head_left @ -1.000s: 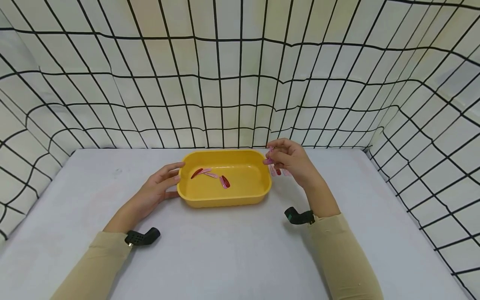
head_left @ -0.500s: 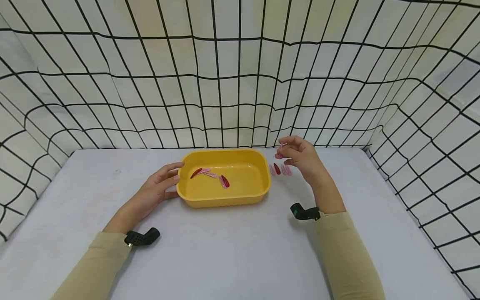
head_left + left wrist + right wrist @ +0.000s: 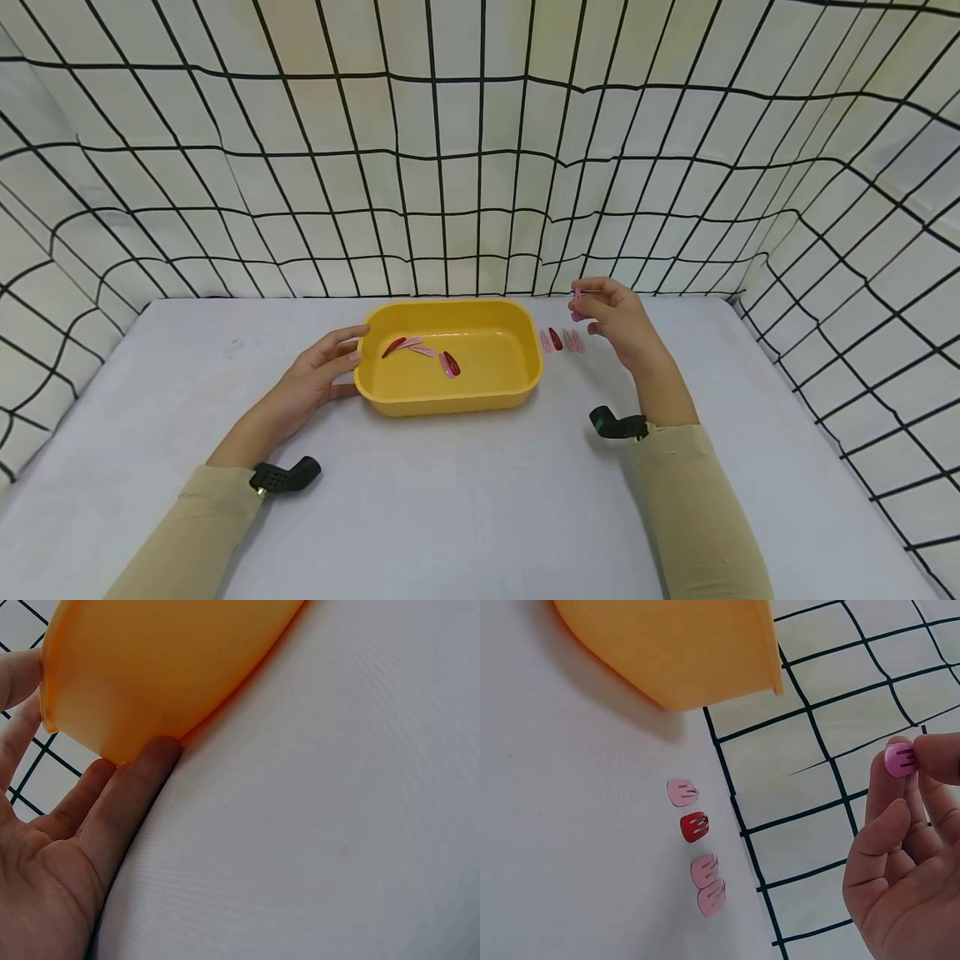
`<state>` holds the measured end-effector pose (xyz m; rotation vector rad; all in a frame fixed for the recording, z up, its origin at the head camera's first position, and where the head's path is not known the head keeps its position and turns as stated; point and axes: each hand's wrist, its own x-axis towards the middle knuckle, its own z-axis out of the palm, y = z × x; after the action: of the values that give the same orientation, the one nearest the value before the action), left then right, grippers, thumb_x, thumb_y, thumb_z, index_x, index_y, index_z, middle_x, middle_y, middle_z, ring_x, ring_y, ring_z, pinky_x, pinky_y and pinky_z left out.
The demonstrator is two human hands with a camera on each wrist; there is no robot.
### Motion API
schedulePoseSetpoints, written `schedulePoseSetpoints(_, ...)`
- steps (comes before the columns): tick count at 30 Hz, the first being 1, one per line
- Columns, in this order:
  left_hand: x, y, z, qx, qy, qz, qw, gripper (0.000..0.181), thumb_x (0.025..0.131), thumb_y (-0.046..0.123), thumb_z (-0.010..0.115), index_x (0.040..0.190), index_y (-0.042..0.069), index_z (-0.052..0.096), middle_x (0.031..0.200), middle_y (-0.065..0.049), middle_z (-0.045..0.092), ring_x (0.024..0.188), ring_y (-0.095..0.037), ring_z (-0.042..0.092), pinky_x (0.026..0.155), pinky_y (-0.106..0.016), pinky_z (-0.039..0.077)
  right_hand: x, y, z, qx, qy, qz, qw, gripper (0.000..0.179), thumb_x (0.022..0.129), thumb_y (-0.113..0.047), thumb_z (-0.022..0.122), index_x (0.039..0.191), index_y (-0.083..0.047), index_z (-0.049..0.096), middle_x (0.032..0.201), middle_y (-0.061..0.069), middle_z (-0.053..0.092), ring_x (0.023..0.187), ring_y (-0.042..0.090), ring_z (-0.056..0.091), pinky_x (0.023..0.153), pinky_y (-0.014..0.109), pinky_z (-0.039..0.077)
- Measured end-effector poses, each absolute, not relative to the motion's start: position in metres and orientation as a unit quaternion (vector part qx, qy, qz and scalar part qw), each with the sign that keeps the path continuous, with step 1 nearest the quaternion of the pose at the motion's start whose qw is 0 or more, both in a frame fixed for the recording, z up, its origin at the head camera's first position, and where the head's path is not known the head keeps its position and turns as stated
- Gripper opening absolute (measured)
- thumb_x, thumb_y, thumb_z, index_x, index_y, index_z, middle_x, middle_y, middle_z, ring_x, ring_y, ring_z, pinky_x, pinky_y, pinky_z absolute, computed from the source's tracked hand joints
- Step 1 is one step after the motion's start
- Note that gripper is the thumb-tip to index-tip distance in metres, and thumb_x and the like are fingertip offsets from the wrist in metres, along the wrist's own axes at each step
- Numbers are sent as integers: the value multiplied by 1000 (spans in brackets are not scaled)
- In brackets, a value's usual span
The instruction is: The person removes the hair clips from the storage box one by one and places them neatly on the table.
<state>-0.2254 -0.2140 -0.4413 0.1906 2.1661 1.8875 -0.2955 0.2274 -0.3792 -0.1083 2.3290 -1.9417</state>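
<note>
My right hand (image 3: 621, 325) pinches a bright pink snap hair clip (image 3: 900, 760) between thumb and fingertip, raised near the back of the table. Just below and left of it in the head view, a row of clips lies on the cloth: a light pink clip (image 3: 682, 793), a red clip (image 3: 695, 826) and two more light pink clips side by side. My left hand (image 3: 315, 367) rests with extended fingers (image 3: 139, 791) against the left end of a yellow tray (image 3: 450, 402). Inside the tray are several pink and red clips, among them a red clip (image 3: 393, 347) at the left.
A white cloth (image 3: 465, 500) covers the table. Black grid netting (image 3: 480, 154) with pale sheeting behind it rises along the back edge and both sides. Each wrist wears a black camera, such as the right wrist camera (image 3: 617, 423).
My right hand has moved right with the pink clip, from the tray's right rim to past the row of clips, uncovering that row. The left hand and tray stay put.
</note>
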Motion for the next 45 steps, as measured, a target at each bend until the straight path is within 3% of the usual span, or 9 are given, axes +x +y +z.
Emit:
schedulePoseSetpoints(7,-225,-213,-442,66,749,647,127,55,103,37,54,153,21,36,159,-15,29,131,-30,47,90,-29,57,-298,232,-385,-33,767,-638,55,34,98,-21,64,128,-7,58,100,0,68,93,20,60,71,23,52)
schedulePoseSetpoints(14,-226,-214,-443,70,748,648,125,54,104,37,53,153,21,37,158,-16,29,125,-20,51,90,-29,57,-301,236,-389,-24,768,-637,57,23,99,-20,63,121,-14,62,106,10,68,92,18,60,74,25,53)
schedulePoseSetpoints(21,-226,-214,-442,74,747,649,127,54,104,35,52,153,20,37,158,-16,30,127,-23,51,91,-29,57,-303,240,-395,-8,776,-628,62,28,99,-20,62,125,-11,59,105,6,69,92,16,59,69,22,50)
schedulePoseSetpoints(30,-225,-213,-441,67,748,648,129,53,104,35,52,153,20,36,158,-15,30,132,-29,47,91,-28,56,-308,246,-405,21,799,-597,69,35,100,-21,59,133,-10,56,124,20,64,95,17,60,77,30,51)
schedulePoseSetpoints(39,-226,-214,-441,67,747,649,129,54,104,36,52,153,21,36,158,-16,29,128,-24,49,90,-27,57,-309,252,-412,40,814,-573,85,40,99,-21,60,137,-8,55,107,1,68,95,15,60,74,27,51)
schedulePoseSetpoints(45,-226,-213,-440,66,747,649,130,55,104,37,53,153,20,36,159,-15,28,131,-27,47,91,-28,57,-309,254,-414,51,819,-563,97,40,97,-19,63,135,-7,56,104,0,67,90,14,61,71,25,49)
